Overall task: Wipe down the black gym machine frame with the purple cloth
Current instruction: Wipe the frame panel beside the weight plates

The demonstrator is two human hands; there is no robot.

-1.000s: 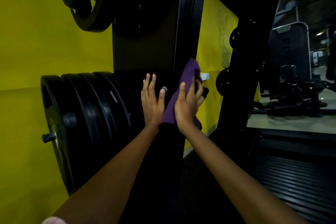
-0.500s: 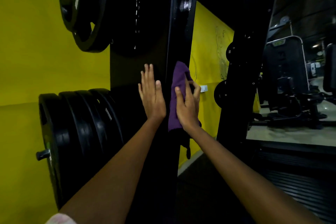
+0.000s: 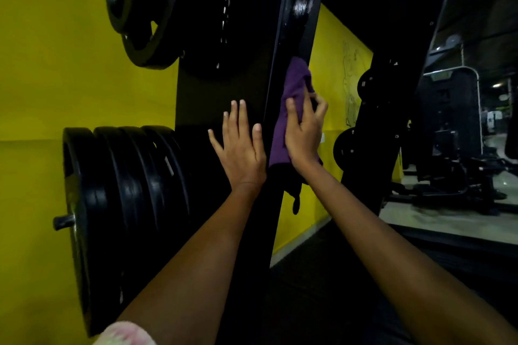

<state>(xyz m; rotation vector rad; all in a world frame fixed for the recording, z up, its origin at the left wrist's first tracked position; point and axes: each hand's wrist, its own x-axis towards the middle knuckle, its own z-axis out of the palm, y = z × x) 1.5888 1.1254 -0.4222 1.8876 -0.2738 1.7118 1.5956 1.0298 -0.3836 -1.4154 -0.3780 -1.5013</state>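
Observation:
A tall black upright of the gym machine frame (image 3: 291, 22) runs from top to bottom through the middle of the view. The purple cloth (image 3: 291, 98) is wrapped round the upright's front edge. My right hand (image 3: 304, 131) grips the cloth against the upright, fingers curled round its right side. A dark end of the cloth hangs below my wrist. My left hand (image 3: 241, 145) rests flat, fingers straight, on the black panel just left of the upright.
Several black weight plates (image 3: 120, 204) sit on a peg at lower left, and another plate (image 3: 134, 8) hangs at upper left. A yellow wall (image 3: 56, 64) lies behind. A second black post (image 3: 386, 120) and more gym machines (image 3: 454, 134) stand to the right.
My right hand and the purple cloth have slid up the upright, and its fingers have curled round the edge. My left hand stays flat on the panel.

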